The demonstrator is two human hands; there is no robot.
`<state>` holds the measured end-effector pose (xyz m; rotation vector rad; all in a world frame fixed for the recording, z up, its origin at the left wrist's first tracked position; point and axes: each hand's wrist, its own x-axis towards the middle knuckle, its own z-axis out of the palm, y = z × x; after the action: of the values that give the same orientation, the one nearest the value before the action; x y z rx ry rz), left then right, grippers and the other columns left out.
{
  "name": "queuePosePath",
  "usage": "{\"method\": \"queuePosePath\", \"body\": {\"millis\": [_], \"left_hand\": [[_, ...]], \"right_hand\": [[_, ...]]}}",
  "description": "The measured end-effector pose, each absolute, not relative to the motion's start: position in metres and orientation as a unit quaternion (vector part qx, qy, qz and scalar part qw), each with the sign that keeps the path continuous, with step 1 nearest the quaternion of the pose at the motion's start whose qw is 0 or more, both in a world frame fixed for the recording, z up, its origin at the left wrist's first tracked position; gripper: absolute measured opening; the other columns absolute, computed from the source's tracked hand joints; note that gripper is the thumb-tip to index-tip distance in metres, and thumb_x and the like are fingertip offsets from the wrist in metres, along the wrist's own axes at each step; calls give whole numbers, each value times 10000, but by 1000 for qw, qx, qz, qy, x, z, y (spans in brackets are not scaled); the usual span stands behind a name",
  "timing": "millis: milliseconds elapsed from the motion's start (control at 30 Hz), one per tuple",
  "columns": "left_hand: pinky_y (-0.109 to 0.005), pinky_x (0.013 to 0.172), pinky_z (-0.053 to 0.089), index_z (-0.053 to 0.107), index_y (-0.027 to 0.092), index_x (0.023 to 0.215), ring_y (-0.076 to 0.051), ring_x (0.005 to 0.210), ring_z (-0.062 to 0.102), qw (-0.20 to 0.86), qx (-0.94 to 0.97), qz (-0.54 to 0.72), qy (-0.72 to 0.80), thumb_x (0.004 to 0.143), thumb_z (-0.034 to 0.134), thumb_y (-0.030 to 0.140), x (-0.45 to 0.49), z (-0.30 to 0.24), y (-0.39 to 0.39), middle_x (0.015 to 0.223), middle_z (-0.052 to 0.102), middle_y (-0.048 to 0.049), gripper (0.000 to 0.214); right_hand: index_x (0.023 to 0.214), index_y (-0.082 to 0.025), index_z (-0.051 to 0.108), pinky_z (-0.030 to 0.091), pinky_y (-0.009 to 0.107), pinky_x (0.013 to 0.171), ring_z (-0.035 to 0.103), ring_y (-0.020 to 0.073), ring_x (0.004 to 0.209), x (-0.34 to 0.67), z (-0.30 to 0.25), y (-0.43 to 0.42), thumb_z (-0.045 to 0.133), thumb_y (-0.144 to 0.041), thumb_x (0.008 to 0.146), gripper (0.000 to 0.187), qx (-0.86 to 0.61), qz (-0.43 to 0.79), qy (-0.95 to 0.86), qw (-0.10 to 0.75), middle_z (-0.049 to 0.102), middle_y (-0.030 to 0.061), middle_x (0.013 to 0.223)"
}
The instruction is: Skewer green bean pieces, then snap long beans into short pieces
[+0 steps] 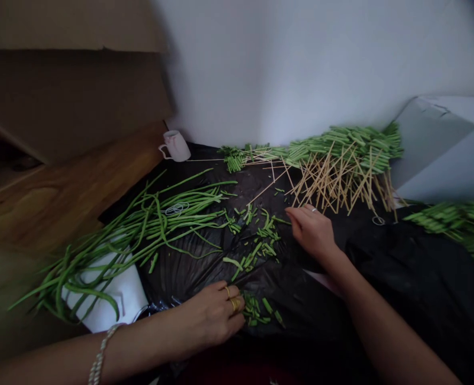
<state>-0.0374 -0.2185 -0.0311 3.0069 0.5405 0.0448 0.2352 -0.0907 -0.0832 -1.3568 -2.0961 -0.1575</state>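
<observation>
My left hand (pixel 215 313) rests low on the black plastic sheet (pixel 401 278), fingers curled over a small clump of cut green bean pieces (pixel 256 310); gold rings show on it. My right hand (pixel 312 230) lies palm down further back, fingers bent toward scattered bean pieces (pixel 261 243) and the near ends of the wooden skewers (pixel 333 184). What its fingers hold, if anything, is hidden. Whole long beans (pixel 156 219) lie in a loose heap to the left.
Skewers threaded with bean pieces (pixel 349 144) are stacked along the white wall; another pile (pixel 457 222) lies at right. A white mug (pixel 175 145) stands at the back left by the wooden surface (pixel 60 198). A white board (pixel 120 294) sits under the long beans. A grey box (pixel 449 144) is at right.
</observation>
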Motion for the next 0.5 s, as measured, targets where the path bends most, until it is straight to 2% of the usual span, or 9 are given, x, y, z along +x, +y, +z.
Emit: {"method": "queuePosePath", "body": {"millis": [133, 233, 367, 433, 500], "left_hand": [[-340, 685, 369, 580, 162, 817, -193, 738, 521, 19, 984, 11, 179, 847, 608, 121, -39, -32, -219, 784, 609, -47, 59], [-333, 670, 378, 584, 161, 827, -199, 727, 518, 9, 982, 18, 190, 843, 601, 120, -38, -36, -221, 786, 611, -61, 48], [-335, 708, 405, 580, 164, 831, -204, 755, 535, 2, 981, 23, 192, 861, 576, 124, -38, -47, -222, 808, 620, -71, 51], [-336, 736, 416, 579, 160, 844, -199, 758, 538, 5, 981, 21, 193, 868, 566, 121, -39, -50, -223, 826, 621, -71, 47], [-333, 754, 424, 573, 159, 854, -194, 760, 537, 17, 981, 14, 195, 869, 557, 107, -40, -50, -224, 836, 616, -68, 57]], "right_hand": [[931, -219, 731, 504, 330, 718, 681, 211, 801, 237, -68, -96, 536, -274, 902, 205, -527, 118, -745, 392, 751, 54, 866], [895, -231, 735, 510, 318, 675, 678, 187, 712, 239, -48, -106, 578, -343, 875, 194, -502, 275, -719, 394, 736, 22, 746], [960, -219, 722, 486, 257, 552, 623, 136, 623, 249, -27, -110, 633, -402, 835, 239, -446, 472, -647, 400, 723, 30, 780], [985, -229, 715, 437, 226, 490, 588, 113, 593, 263, -24, -105, 655, -407, 822, 249, -430, 534, -580, 440, 708, 28, 806], [955, -255, 721, 395, 218, 469, 557, 102, 592, 281, -22, -97, 692, -379, 793, 206, -431, 546, -518, 497, 691, 12, 803]]}}
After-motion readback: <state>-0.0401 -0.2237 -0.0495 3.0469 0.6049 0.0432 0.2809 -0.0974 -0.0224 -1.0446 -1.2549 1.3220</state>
